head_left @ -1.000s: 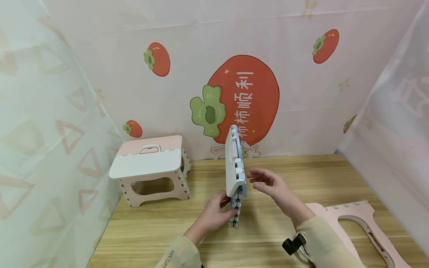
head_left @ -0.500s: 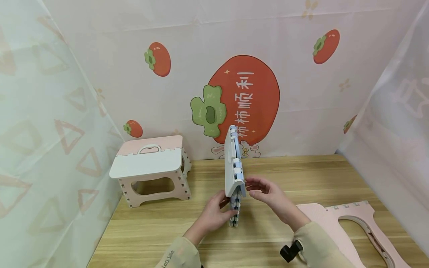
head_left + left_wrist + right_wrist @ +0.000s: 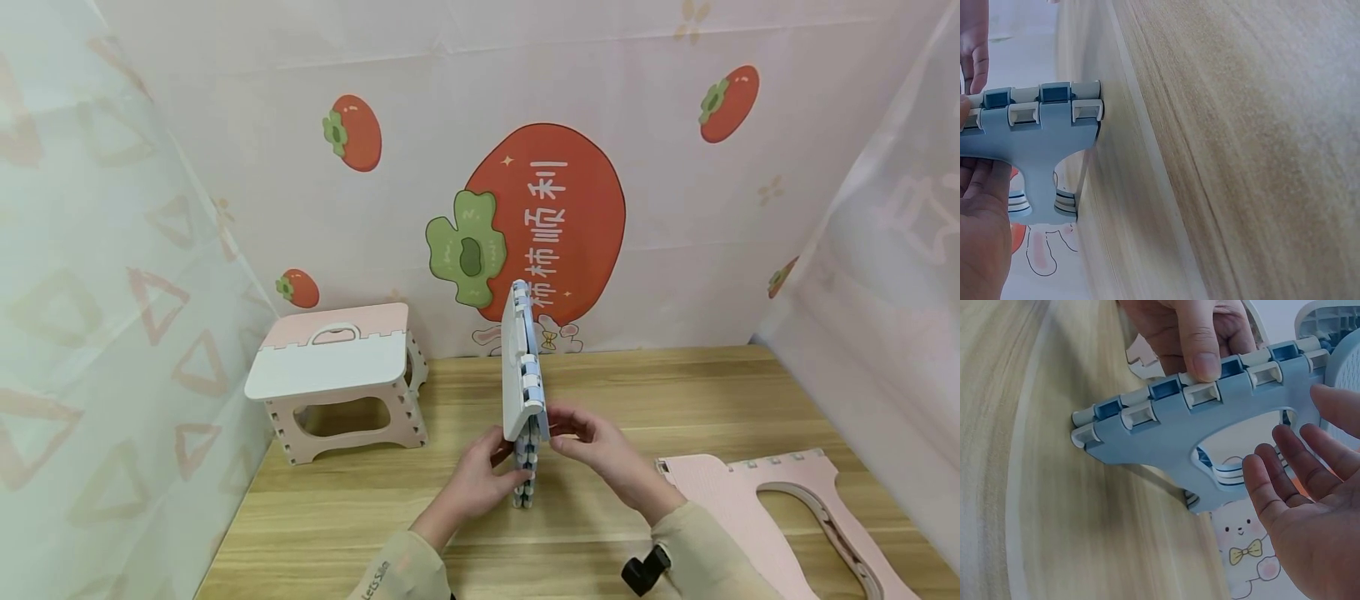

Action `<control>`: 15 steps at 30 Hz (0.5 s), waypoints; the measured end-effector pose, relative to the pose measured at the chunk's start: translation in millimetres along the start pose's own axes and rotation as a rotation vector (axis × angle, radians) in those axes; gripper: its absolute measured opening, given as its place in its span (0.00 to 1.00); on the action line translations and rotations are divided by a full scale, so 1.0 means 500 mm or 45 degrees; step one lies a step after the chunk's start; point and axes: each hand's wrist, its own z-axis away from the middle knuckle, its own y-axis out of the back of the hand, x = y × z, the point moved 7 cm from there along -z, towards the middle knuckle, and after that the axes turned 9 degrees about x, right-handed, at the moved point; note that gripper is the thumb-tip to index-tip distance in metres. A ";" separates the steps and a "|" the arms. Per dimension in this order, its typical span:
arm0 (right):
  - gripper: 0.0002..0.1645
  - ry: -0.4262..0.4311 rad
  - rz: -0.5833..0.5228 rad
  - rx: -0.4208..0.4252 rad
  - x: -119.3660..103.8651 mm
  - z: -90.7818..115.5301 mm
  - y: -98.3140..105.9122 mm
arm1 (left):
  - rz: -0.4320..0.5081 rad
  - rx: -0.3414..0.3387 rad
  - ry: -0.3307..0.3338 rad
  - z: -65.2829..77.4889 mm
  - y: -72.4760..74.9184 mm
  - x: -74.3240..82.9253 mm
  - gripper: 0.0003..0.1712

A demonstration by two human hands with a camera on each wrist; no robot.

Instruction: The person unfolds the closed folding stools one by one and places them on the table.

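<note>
Between the tabletop's side edges, the left hand pinches the blue-and-white folding stool upright, I'd say for balance; the spread right hand holds nothing.

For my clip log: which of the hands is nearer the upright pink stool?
Left. The left hand holds the blue stool, right of the upright pink stool; the right hand is farther right, on the blue stool's other side.
</note>
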 end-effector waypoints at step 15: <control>0.31 -0.036 0.016 -0.009 0.011 0.000 -0.026 | -0.008 -0.002 0.019 0.004 0.003 0.000 0.32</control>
